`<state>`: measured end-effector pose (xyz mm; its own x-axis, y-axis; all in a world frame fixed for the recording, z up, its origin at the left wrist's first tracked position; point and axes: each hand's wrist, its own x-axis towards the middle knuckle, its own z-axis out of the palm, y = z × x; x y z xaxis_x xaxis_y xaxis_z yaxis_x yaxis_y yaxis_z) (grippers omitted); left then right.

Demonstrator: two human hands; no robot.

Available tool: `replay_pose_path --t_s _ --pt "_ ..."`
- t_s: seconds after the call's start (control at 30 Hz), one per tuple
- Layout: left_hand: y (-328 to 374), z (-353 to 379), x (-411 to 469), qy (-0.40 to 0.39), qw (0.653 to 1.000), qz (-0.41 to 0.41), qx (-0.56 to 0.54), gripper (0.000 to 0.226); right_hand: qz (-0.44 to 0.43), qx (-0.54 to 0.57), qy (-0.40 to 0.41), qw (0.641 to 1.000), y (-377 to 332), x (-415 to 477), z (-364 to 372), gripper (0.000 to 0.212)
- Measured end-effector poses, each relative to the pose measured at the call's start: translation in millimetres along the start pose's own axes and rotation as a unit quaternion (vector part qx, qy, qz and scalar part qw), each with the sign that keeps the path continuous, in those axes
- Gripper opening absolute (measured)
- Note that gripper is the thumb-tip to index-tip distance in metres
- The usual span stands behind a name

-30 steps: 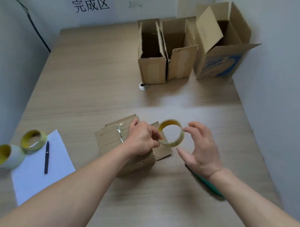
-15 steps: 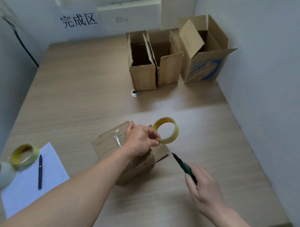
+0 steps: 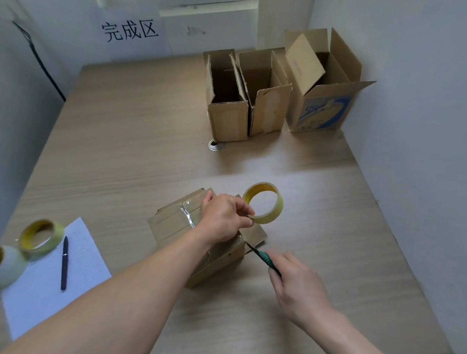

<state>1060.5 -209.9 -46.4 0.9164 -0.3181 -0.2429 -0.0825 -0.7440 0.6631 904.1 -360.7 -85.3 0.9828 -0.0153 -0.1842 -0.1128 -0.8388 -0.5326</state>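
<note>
left hand (image 3: 224, 219) pinches tape roll (image 3: 264, 203); right hand (image 3: 297, 282) grips cutter (image 3: 261, 257) at box (image 3: 198, 236)

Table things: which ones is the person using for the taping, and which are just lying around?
In use: tape, pinched in the left grip; cutter, held in the right grip; taped box, under the left grip.

Lying about: thin roll; fat roll; pen; paper; open boxes at the back.
</note>
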Motion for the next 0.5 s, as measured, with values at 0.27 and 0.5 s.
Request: replay_pose_path --t_s 0.27,0.5 --pt "-2.8 0.8 0.9 0.005 1.000 0.001 -0.012 0.010 0.187 -0.120 -0.017 0.975 80.9 -7.0 -4.7 0.027" --pt "-4.5 2.9 1.8 0.006 1.000 0.011 0.017 0.010 -0.162 -0.108 0.215 0.957 -0.5 52.9 -60.3 0.062"
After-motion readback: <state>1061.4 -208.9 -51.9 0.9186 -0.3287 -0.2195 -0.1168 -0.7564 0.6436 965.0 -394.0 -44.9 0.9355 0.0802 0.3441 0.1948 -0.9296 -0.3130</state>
